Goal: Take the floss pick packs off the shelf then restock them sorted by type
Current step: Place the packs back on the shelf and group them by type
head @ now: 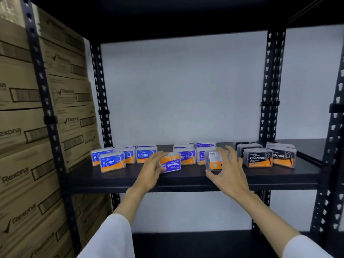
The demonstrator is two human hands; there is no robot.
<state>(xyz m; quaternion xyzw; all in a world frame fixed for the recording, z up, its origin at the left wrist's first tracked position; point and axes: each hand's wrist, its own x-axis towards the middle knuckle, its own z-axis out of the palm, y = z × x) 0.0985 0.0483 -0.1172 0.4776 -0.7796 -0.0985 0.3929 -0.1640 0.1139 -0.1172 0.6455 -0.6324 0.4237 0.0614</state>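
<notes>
On the black shelf (186,178), risking mis-sorting: left hand (150,167) gripping upside-down Smooth pack (170,163), right hand (226,167) pinching back-facing pack (214,161), label hidden.

The scene is lit evenly and coolly from the front, and the white back wall (182,90) is rendered bright with a bluish cast. The underside of the upper shelf (167,13) is lost in deep shadow. Soft motion blur is seen across the cardboard boxes (18,127) at left. Wide-angle distortion is shown by the bowed, outward-leaning uprights (42,90) near both edges. Pack labels are left slightly soft throughout.
</notes>
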